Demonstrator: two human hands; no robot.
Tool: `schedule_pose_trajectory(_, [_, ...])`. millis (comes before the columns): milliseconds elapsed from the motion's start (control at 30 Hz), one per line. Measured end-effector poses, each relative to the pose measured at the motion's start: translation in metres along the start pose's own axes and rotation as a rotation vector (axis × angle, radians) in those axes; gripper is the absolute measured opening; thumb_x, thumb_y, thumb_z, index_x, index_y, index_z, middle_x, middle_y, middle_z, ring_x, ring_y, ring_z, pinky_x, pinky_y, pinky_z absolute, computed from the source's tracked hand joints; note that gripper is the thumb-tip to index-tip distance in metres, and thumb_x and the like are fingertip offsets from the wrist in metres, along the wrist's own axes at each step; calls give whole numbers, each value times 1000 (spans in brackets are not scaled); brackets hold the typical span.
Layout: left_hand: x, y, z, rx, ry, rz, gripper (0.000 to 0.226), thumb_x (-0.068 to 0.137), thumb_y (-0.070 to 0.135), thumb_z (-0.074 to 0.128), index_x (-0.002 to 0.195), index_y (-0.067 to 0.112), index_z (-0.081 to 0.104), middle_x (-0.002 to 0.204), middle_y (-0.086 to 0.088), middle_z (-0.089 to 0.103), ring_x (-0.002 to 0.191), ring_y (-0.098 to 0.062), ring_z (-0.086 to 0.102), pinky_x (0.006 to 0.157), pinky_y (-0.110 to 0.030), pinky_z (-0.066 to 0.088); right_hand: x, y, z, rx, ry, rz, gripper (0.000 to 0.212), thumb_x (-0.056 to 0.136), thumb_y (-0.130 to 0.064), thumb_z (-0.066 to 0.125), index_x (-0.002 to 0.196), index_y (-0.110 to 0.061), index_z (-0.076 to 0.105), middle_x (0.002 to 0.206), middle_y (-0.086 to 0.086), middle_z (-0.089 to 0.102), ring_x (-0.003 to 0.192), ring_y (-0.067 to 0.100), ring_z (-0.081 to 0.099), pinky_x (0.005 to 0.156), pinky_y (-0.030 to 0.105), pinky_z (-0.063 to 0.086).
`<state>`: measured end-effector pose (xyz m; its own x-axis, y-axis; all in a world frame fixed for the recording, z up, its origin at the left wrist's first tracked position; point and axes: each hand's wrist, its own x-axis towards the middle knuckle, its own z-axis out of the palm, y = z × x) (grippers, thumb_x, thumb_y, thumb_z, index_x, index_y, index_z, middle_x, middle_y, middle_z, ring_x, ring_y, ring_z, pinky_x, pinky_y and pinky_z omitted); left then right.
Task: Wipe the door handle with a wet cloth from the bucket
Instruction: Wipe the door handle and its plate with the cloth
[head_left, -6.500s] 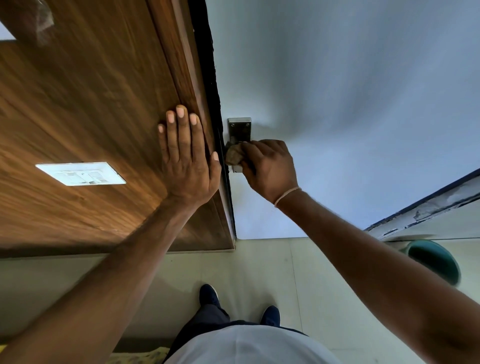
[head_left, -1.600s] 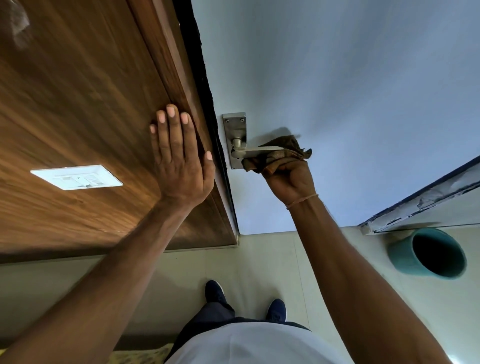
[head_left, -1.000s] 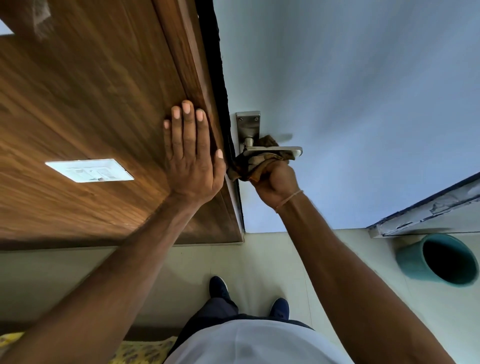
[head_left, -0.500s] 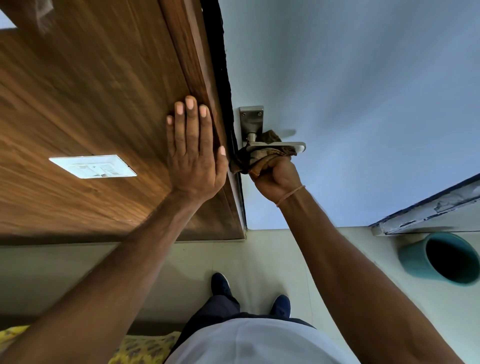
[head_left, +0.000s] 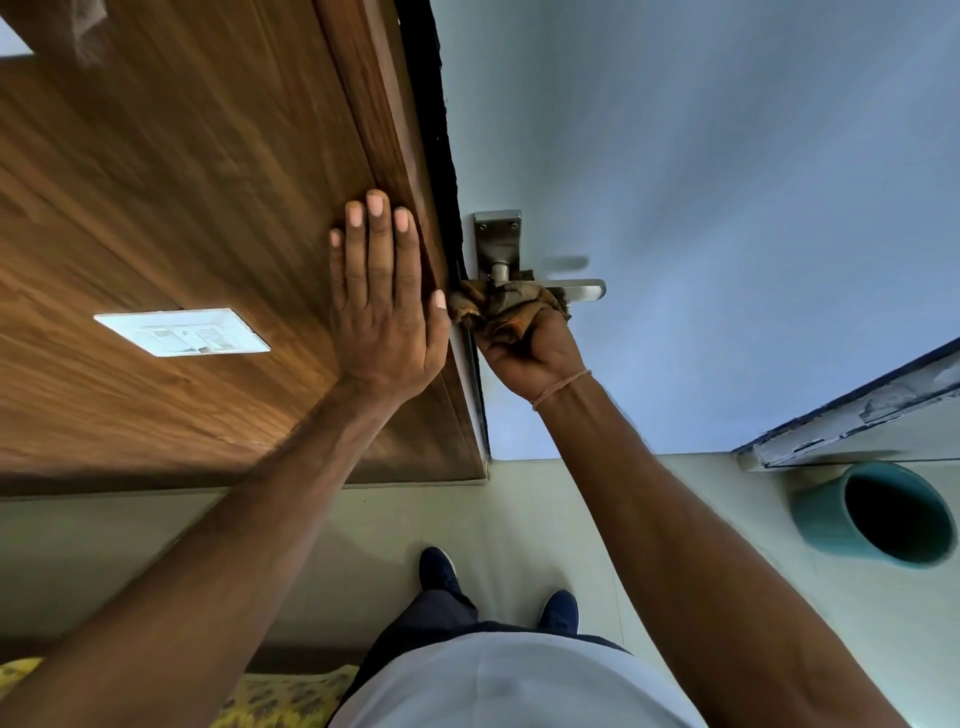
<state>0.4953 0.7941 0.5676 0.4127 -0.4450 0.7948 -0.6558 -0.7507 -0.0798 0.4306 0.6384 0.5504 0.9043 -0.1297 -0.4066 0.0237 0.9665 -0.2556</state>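
A silver lever door handle (head_left: 584, 289) on a metal backplate (head_left: 497, 236) sits on the pale blue door. My right hand (head_left: 530, 348) grips a brown cloth (head_left: 503, 307) pressed against the underside of the lever near its pivot; the cloth covers the lever's inner half and only the outer tip shows. My left hand (head_left: 382, 296) lies flat, fingers spread, on the wooden panel beside the door edge, holding nothing. A teal bucket (head_left: 872, 512) stands on the floor at the right.
A white switch plate (head_left: 182, 332) is set in the wooden wall (head_left: 182, 182) on the left. A second door's worn edge (head_left: 852, 413) juts in at the right above the bucket. My dark shoes (head_left: 439, 569) stand on pale floor tiles.
My right hand has slid the cloth inward along the lever toward the backplate, baring the lever's tip. My left hand stays flat on the wood.
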Motion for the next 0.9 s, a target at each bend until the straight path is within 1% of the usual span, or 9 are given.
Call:
schedule_pose_trajectory(67, [1,-1,-1,-10,2,8,77,104,31,49,166,-2,17,167,-31,33,159,-45,25,133,-57,21,0,2,0,48,-14,4,34,101,-6,40,126,5,61,116,28,70,105,43,70,77,50,67])
schedule_pose_trajectory(200, [0,1,-1,2,-6,-4,78,103,31,52,165,-4,20,167,-31,33,159,-46,26,133,-58,21,2,6,-4,161,-29,53,46,99,-19,49,138,2,60,126,28,69,117,41,66,101,51,58])
schedule_pose_trajectory(333, [0,2,0,6,-7,-12,77,103,31,52,164,-5,23,167,-33,33,158,-47,27,133,-58,21,6,9,-7,224,-16,73,48,108,-24,41,146,1,55,126,30,68,112,44,70,93,54,62])
schedule_pose_trajectory(433, [0,1,-1,3,-7,-7,77,102,29,53,164,-5,23,167,-33,33,158,-47,26,133,-58,21,7,-2,-9,146,49,34,54,112,-34,33,152,-3,51,143,28,62,109,47,71,82,56,65])
schedule_pose_trajectory(533, [0,2,-1,10,2,-13,78,101,28,55,164,-5,23,166,-33,34,158,-47,26,133,-57,20,2,-22,-16,3,190,-72,48,113,-30,33,152,-10,53,152,22,57,132,43,60,83,54,58])
schedule_pose_trajectory(600, [0,4,-1,11,9,-23,78,101,28,56,163,-6,25,166,-33,34,158,-46,25,133,-57,19,-4,-33,-17,-43,268,-121,45,112,-23,34,150,-10,54,150,23,58,137,43,55,80,53,57])
schedule_pose_trajectory(700, [0,6,0,2,13,-31,76,102,29,52,163,-7,25,165,-34,34,157,-47,25,133,-57,18,-12,-44,-18,-87,382,-206,37,103,-4,35,126,-5,64,133,23,66,129,44,60,83,56,60])
schedule_pose_trajectory(800, [1,6,0,6,13,-28,75,103,30,49,163,-7,24,166,-34,33,158,-48,25,133,-58,18,-21,-54,-20,-259,368,-316,34,73,14,34,79,-8,60,88,15,65,103,41,62,90,56,58])
schedule_pose_trajectory(900, [1,7,0,14,16,-29,76,102,30,51,163,-7,24,166,-34,34,158,-47,25,133,-58,19,-34,-58,-21,-529,305,-463,22,60,11,43,73,4,58,83,24,62,81,42,65,70,47,59])
